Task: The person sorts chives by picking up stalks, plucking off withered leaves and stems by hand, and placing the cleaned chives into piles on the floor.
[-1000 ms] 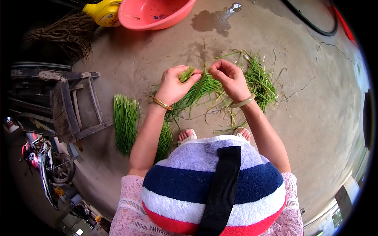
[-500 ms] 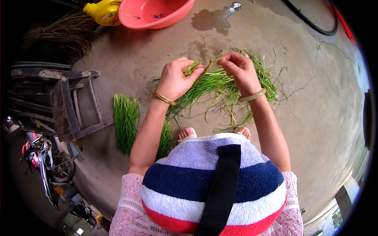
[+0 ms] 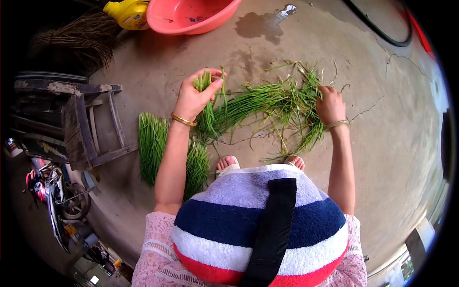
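My left hand (image 3: 196,95) is closed around a small bunch of garlic chives (image 3: 202,82), their pale cut ends pointing up and the green leaves hanging below. One stalk stands apart beside the thumb. Below and to the right, a loose pile of garlic chives (image 3: 267,98) spreads over the floor, with yellowish strands mixed in. At the pile's right end is my right hand (image 3: 331,106), its fingers curled down; what they hold, if anything, is hidden. Neat bundles of chives (image 3: 153,148) lie left of my feet, partly covered by my left forearm.
A pink basin (image 3: 191,19) and a yellow jug (image 3: 129,14) stand at the far left beside a twig broom (image 3: 76,38). A wooden stool (image 3: 91,124) is on the left. Wet patches mark the concrete floor (image 3: 260,26), and a black hose (image 3: 382,36) lies far right.
My hands have moved apart. The left went left and now holds its bunch upright; the right left the bunch's ends and came down to the right end of the pile.
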The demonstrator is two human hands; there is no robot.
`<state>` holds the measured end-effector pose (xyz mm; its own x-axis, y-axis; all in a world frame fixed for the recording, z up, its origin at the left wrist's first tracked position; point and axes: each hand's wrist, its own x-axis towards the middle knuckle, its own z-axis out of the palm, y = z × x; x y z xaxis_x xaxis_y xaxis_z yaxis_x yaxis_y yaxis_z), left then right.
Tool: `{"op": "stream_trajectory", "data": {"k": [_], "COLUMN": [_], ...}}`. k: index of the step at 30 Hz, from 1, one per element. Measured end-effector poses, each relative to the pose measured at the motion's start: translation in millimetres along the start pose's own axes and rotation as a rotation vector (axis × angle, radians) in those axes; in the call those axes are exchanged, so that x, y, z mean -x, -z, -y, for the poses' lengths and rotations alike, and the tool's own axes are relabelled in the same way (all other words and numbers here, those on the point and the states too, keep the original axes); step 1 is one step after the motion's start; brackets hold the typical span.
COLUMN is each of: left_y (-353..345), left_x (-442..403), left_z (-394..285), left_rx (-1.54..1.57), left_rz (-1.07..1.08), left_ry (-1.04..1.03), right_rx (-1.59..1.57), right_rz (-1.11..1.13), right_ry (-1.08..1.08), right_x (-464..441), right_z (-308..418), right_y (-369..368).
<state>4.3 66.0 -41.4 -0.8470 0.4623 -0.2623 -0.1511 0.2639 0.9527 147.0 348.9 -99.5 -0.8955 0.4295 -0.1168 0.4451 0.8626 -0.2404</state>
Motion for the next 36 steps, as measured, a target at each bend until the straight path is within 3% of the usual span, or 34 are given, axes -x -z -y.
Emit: {"op": "stream_trajectory", "data": {"k": [2,6,8,12,22,26,28,29,30,32,33,34,35,36], "left_y": [-5.5,-29.8,-42.8,-56.8,-57.0,-38.0,-20.8,-9.3,3.9,35.0,47.4,55.7,69.9,114.2], "left_x": [-1.0,-1.7,-1.1,-3.9,-2.2,-3.9,0.9,5.2,9.9,16.5,22.5,30.0,38.5,40.4], "left_z": [-1.3,5.2,5.2,19.3,8.9,9.6,-11.8,-26.2,-39.6,-55.7,-64.9,-74.7,-78.6,-60.3], "left_rx": [0.025,0.005,-0.005,-0.086,-0.321,-0.127,-0.062,-0.085,-0.109,-0.030,-0.006,-0.028,-0.034,0.176], "left_rz": [0.042,0.115,0.113,0.110,0.140,0.092,0.044,-0.005,-0.054,-0.108,-0.170,-0.283,-0.449,-0.425], "left_ry": [0.010,0.038,0.062,0.005,-0.038,-0.043,-0.052,-0.046,-0.039,-0.206,-0.302,-0.358,-0.319,-0.287], "right_rx": [-0.411,-1.154,-1.308,-1.322,-1.619,-1.761,-1.587,-1.299,-1.300,-0.416,-0.474,-0.689,-0.846,-0.591], "right_rz": [0.005,0.235,0.308,0.273,0.300,0.239,0.328,0.362,0.361,0.205,0.210,0.151,0.225,0.133], "right_ry": [0.076,0.024,0.003,0.056,-0.223,-0.318,-0.383,-0.333,-0.333,-0.109,-0.173,-0.079,-0.189,-0.047], "right_x": [1.6,1.9,1.5,-0.8,-1.9,-13.2,-15.8,-19.4,-16.2,-3.7,1.7,7.1,13.3,16.9], "right_z": [3.9,61.6,83.2,100.1,81.4,48.5,28.9,12.0,4.9,-0.6,3.8,-7.0,-6.5,-6.9], "right_y": [-16.0,-0.8,2.6,1.5,-0.8,-1.9,-0.1,-14.2,-16.9,-15.9,-10.7,-32.6,-41.6,-47.8]}}
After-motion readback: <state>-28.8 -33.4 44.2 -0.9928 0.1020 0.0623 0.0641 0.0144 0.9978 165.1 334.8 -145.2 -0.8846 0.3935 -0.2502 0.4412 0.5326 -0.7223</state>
